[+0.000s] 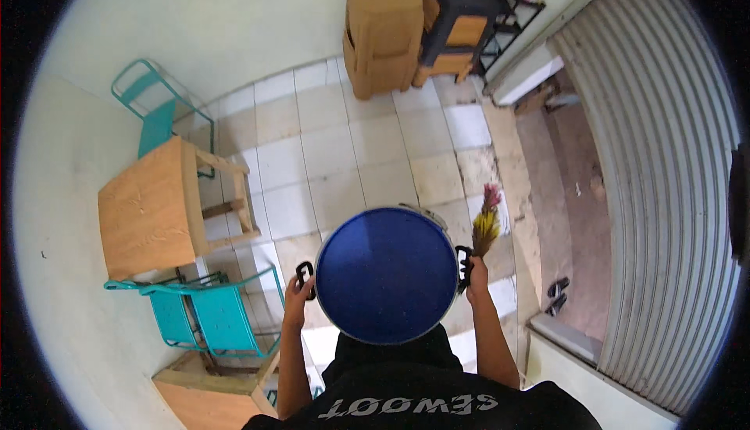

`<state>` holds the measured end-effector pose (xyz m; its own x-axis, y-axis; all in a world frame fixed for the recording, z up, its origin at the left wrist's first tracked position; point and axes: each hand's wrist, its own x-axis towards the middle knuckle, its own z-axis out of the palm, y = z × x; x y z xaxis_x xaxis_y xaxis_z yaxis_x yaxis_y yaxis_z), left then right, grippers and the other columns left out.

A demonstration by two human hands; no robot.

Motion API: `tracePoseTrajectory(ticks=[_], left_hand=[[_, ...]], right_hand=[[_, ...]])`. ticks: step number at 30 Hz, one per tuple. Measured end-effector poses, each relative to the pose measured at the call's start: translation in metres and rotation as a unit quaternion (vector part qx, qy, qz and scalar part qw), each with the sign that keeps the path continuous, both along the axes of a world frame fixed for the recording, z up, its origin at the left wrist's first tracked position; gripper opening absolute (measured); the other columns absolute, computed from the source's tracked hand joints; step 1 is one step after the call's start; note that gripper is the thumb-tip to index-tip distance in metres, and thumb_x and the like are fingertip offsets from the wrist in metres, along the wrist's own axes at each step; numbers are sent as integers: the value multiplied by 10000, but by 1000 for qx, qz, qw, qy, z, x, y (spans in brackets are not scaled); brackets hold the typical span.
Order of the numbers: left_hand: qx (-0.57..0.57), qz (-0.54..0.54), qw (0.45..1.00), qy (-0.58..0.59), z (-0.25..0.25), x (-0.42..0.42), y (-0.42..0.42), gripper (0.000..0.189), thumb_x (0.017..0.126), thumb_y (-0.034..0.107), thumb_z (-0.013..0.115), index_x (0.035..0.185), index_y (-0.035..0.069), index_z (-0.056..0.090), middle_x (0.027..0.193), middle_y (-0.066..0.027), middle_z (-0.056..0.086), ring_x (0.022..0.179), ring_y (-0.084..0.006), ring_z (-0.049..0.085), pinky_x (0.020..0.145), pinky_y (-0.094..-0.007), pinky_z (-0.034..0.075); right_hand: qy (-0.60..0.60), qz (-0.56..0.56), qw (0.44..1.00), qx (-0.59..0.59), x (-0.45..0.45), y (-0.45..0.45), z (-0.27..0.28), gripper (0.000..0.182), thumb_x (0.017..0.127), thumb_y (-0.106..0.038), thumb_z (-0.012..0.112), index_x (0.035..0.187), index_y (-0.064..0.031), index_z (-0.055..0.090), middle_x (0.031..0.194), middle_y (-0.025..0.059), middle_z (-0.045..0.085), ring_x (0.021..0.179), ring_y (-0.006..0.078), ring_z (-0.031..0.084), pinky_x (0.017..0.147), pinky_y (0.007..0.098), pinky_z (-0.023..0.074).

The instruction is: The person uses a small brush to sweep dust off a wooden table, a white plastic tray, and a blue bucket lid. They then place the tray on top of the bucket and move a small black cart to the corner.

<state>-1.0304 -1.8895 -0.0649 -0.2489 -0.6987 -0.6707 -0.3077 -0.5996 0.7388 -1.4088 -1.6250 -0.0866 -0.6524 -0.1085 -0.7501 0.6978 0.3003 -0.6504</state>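
Note:
A round drum with a blue lid (387, 275) is held in front of my body. Its left black handle (304, 273) is gripped by my left hand (296, 301). On the other side, my right hand (477, 280) is at the right black handle (464, 266), its fingers partly hidden there. A feather duster (486, 222) with pink and yellow tufts sticks up from that same hand. The lid hides most of the drum below it.
At left stand a wooden table (152, 213) and teal metal chairs (225, 318). Stacked brown plastic stools (384, 37), dark stools (460, 26) and a black rack (510, 14) line the far wall. A corrugated shutter (650, 166) and shoes (558, 296) are at right.

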Motion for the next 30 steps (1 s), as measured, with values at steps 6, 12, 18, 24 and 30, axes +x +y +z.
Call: tracePoseTrajectory(ticks=[6,12,18,24,30], left_hand=[[-9,88,992,91,43,-3,-31,424,924,345,639,1213,46,559,803,23,550,667,-85,447,638,-241,363],[-23,103,982,155,61,-28,-92,357,981,387,536,1152,75,571,858,23,526,770,-80,482,732,-253,399],[-29,130,981,138,37,-77,-173,408,966,473,518,1166,120,560,830,28,533,727,-93,487,696,-277,412],[-72,210,967,128,72,-135,-260,383,932,450,578,1104,110,601,798,34,496,673,-74,421,634,-236,350],[-101,243,956,129,82,-168,-338,459,923,507,554,1163,119,599,813,29,509,678,-83,438,646,-245,367]], right_hand=[[46,39,997,-56,-12,-65,66,267,866,-260,512,1037,-74,598,878,52,636,757,159,531,690,325,430],[44,16,993,-111,-41,-134,80,245,864,-267,522,1016,-95,607,826,21,594,733,155,505,675,326,411],[39,0,989,-139,-104,-238,59,200,857,-276,536,914,-96,602,787,21,571,734,160,490,687,320,391],[17,53,989,-135,-170,-353,81,180,859,-242,539,910,-80,596,810,27,565,772,160,488,712,313,395],[40,103,984,-143,-213,-454,70,254,828,-268,576,924,-36,619,841,47,583,780,191,508,711,350,416]])
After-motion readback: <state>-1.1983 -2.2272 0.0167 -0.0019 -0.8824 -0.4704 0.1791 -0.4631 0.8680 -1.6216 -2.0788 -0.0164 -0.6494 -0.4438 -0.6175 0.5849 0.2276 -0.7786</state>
